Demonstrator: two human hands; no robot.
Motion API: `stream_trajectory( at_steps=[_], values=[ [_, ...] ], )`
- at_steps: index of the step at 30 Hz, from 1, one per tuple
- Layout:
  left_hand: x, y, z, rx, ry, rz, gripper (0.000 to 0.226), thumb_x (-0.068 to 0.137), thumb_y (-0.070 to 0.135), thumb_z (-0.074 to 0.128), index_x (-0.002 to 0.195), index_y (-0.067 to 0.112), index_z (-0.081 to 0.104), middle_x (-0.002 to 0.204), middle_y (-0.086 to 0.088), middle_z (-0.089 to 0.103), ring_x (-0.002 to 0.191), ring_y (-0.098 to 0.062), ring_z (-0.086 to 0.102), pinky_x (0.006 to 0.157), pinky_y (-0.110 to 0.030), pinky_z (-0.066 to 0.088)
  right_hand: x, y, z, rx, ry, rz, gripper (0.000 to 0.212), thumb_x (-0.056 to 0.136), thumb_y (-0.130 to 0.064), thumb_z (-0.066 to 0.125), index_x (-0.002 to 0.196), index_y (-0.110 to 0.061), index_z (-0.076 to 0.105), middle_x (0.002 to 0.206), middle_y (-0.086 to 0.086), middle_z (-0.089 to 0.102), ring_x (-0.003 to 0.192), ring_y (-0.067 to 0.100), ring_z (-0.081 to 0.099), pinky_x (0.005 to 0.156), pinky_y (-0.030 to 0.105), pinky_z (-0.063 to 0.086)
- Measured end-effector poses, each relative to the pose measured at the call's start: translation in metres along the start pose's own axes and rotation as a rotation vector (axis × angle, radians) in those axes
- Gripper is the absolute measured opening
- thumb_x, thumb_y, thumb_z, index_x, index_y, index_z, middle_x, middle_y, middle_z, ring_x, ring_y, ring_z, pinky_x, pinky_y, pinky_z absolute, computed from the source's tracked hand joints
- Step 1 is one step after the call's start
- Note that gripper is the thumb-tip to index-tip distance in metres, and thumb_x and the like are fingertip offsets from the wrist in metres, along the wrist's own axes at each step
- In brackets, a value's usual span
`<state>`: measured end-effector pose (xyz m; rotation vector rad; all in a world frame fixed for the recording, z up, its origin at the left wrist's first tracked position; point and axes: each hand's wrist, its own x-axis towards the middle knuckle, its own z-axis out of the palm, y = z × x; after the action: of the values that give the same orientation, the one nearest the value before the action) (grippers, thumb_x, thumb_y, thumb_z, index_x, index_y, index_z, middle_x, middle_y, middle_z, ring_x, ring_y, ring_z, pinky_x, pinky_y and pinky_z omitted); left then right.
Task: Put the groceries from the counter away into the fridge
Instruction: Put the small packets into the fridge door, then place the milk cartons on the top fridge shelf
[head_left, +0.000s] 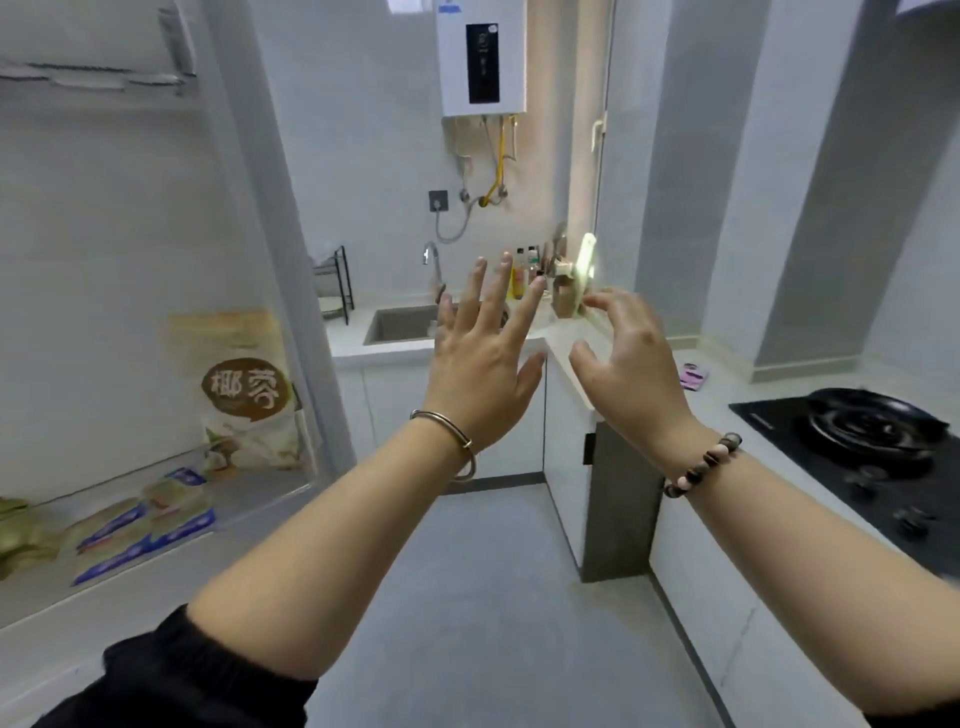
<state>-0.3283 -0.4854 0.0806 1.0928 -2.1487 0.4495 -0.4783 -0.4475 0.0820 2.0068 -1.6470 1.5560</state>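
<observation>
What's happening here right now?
A person stands in a kitchen with both hands raised and empty: the left hand has its fingers spread, the right hand has them loosely curved. The open fridge on the left already holds a tall bag and several flat packets on its shelf. A small purple packet lies on the counter near the stove.

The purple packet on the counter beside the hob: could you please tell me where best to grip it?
Probably pinch its near edge, coming from above with the right hand, which is on that side. The purple packet seems to lie flat on the counter, so only an edge offers purchase.
</observation>
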Motion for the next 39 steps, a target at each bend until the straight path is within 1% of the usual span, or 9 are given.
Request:
stream_trajectory(
  at_steps=[3, 8, 11, 13, 22, 28, 31, 35, 39],
  values=[
    [0.024, 0.056, 0.034, -0.054, -0.034, 0.073, 0.065, 0.095, 0.040, 0.039, 0.149, 0.030, 0.004, 0.158, -0.004, -0.009, 0.144, -0.024, -0.016, 0.114, -0.045, -0.011, -0.011, 0.045, -0.047, -0.116, 0.055, 0.104, 0.041, 0.087, -0.010, 0.055, 0.128, -0.006, 0.049, 0.133, 0.007, 0.047, 0.128, 0.019, 0.038, 0.104, 0.019, 0.024],
    [0.062, 0.167, 0.087, -0.181, -0.058, 0.212, 0.067, 0.095, 0.038, 0.042, 0.149, 0.030, 0.004, 0.158, -0.003, -0.008, 0.144, -0.023, -0.016, 0.115, -0.049, -0.009, -0.033, 0.129, -0.132, -0.256, 0.155, 0.238, 0.041, 0.086, -0.007, 0.055, 0.126, -0.005, 0.051, 0.133, 0.008, 0.048, 0.128, 0.020, 0.037, 0.104, 0.019, 0.024],
    [0.080, 0.240, 0.119, -0.234, -0.101, 0.291, 0.066, 0.096, 0.039, 0.039, 0.150, 0.031, 0.001, 0.158, -0.002, -0.013, 0.143, -0.022, -0.019, 0.114, -0.049, -0.012, -0.050, 0.178, -0.186, -0.320, 0.207, 0.300, 0.041, 0.086, -0.008, 0.055, 0.126, -0.005, 0.051, 0.132, 0.008, 0.048, 0.128, 0.021, 0.036, 0.109, 0.032, 0.030],
    [0.091, 0.292, 0.142, -0.284, -0.135, 0.335, 0.066, 0.096, 0.039, 0.038, 0.150, 0.031, 0.001, 0.158, -0.001, -0.013, 0.143, -0.022, -0.020, 0.112, -0.048, -0.014, -0.062, 0.214, -0.224, -0.374, 0.238, 0.340, 0.041, 0.086, -0.009, 0.056, 0.126, -0.006, 0.051, 0.130, 0.008, 0.049, 0.125, 0.020, 0.038, 0.108, 0.035, 0.033],
    [0.120, 0.498, 0.238, -0.420, -0.232, 0.498, 0.066, 0.094, 0.039, 0.043, 0.150, 0.027, 0.012, 0.159, -0.006, -0.001, 0.145, -0.028, -0.007, 0.113, -0.056, 0.002, -0.128, 0.360, -0.372, -0.573, 0.277, 0.580, 0.044, 0.084, -0.009, 0.057, 0.127, -0.006, 0.049, 0.134, 0.007, 0.045, 0.129, 0.020, 0.035, 0.108, 0.026, 0.026],
    [0.116, 0.577, 0.298, -0.499, -0.372, 0.574, 0.067, 0.092, 0.035, 0.049, 0.150, 0.024, 0.017, 0.158, -0.008, 0.005, 0.145, -0.030, 0.000, 0.112, -0.059, 0.010, -0.176, 0.425, -0.417, -0.618, 0.260, 0.757, 0.046, 0.084, -0.010, 0.058, 0.129, -0.007, 0.048, 0.137, 0.006, 0.043, 0.132, 0.019, 0.033, 0.108, 0.021, 0.022],
    [0.118, 0.606, 0.325, -0.547, -0.430, 0.636, 0.067, 0.092, 0.033, 0.049, 0.150, 0.023, 0.017, 0.158, -0.008, 0.005, 0.146, -0.029, 0.000, 0.111, -0.058, 0.010, -0.194, 0.454, -0.428, -0.633, 0.270, 0.842, 0.045, 0.085, -0.010, 0.059, 0.128, -0.007, 0.049, 0.137, 0.005, 0.043, 0.131, 0.019, 0.034, 0.105, 0.018, 0.020],
    [0.132, 0.641, 0.367, -0.595, -0.475, 0.741, 0.067, 0.093, 0.032, 0.046, 0.150, 0.023, 0.013, 0.159, -0.008, 0.002, 0.146, -0.027, -0.001, 0.113, -0.055, 0.008, -0.206, 0.494, -0.439, -0.681, 0.271, 0.961, 0.047, 0.085, -0.012, 0.059, 0.130, -0.008, 0.046, 0.140, 0.006, 0.041, 0.133, 0.021, 0.032, 0.109, 0.028, 0.026],
    [0.153, 0.677, 0.412, -0.657, -0.499, 0.845, 0.065, 0.094, 0.035, 0.046, 0.150, 0.023, 0.016, 0.158, -0.009, 0.007, 0.145, -0.029, 0.005, 0.113, -0.055, 0.016, -0.207, 0.532, -0.453, -0.746, 0.317, 1.048, 0.048, 0.085, -0.012, 0.060, 0.130, -0.008, 0.046, 0.138, 0.005, 0.042, 0.131, 0.021, 0.035, 0.107, 0.030, 0.031]
  ],
)
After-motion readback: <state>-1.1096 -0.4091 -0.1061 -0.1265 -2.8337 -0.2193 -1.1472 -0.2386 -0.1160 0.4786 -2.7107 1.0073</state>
